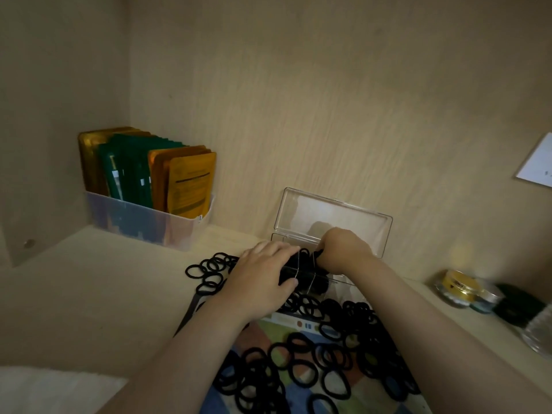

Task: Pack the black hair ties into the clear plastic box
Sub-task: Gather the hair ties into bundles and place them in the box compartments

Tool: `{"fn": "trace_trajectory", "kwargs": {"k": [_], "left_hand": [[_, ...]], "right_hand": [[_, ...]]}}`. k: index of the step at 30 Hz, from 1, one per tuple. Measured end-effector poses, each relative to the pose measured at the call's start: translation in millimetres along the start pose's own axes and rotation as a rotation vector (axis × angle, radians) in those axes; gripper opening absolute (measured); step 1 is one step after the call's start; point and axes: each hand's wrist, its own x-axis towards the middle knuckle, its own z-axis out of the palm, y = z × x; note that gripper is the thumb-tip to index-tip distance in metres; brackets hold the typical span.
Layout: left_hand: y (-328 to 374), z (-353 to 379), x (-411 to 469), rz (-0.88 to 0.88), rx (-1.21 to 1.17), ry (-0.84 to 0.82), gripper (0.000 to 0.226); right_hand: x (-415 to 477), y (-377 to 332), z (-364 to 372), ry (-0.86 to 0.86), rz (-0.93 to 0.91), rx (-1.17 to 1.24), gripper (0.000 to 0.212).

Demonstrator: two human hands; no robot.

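Observation:
A clear plastic box (337, 286) stands on the wooden shelf with its lid (331, 219) tilted open toward the back wall. Black hair ties fill its left part. My left hand (263, 276) grips the box's left end, thumb on the front wall and fingers over the top. My right hand (343, 249) is curled over the box and holds a bunch of black ties down inside it. Many loose black hair ties (322, 354) lie on a colourful sheet in front, and several more hair ties (209, 271) lie to the left.
A translucent bin (143, 225) of gold, green and orange sachets stands in the back left corner. Small jars (457, 288) and a dark round object (516, 303) sit at the right. A white card (537, 162) hangs on the wall. The colourful sheet (254, 330) lies under the ties.

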Motion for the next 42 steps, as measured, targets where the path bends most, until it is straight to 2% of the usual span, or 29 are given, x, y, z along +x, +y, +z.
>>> {"fn": "trace_trajectory", "kwargs": {"k": [4,6,11,16,20,25,27,29,32,35,38,42], "left_hand": [[0.4,0.6,0.7,-0.007,-0.009,0.005,0.059],[1.2,0.6,1.0,-0.009,-0.012,0.004,0.059],[2.2,1.3,-0.2,-0.009,-0.019,-0.002,0.060],[1.4,0.4,-1.2,-0.005,-0.012,-0.018,0.061],[1.9,-0.5,-1.1,0.003,-0.012,-0.014,0.059],[6.6,-5.7,-2.1,0.039,0.014,0.095,0.051],[14.4,-10.0,-3.0,0.094,0.036,0.166,0.040],[26.2,-13.0,-5.1,0.145,0.018,0.181,0.027],[42.6,-8.6,-10.9,0.188,-0.030,0.067,0.017],[50.0,4.4,-14.1,0.161,-0.061,-0.079,0.014],[51.3,13.7,-14.1,0.125,-0.047,-0.185,0.022],[50.9,17.3,-14.4,0.104,-0.037,-0.247,0.035]], "right_hand": [[-9.8,13.5,-8.5,0.019,-0.136,0.198,0.025],[-17.7,20.1,-14.2,0.042,-0.169,0.241,0.016],[-28.9,20.1,-9.8,-0.029,-0.298,-0.091,0.030],[-27.8,17.2,-5.3,-0.063,-0.323,-0.102,0.033],[-35.6,23.2,-9.7,0.048,-0.317,0.069,0.039],[-62.5,39.7,-15.0,0.227,-0.321,0.351,0.031],[-77.0,47.3,-14.9,0.225,-0.374,0.432,0.025],[-90.4,54.7,-11.5,0.143,-0.435,0.424,0.021],[-104.3,64.4,-6.2,0.045,-0.495,0.309,0.019],[-112.9,74.0,-4.0,0.019,-0.508,0.109,0.034],[-119.2,77.5,4.2,-0.014,-0.501,0.008,0.049],[-114.8,76.3,18.1,0.047,-0.468,-0.006,0.043]]}}
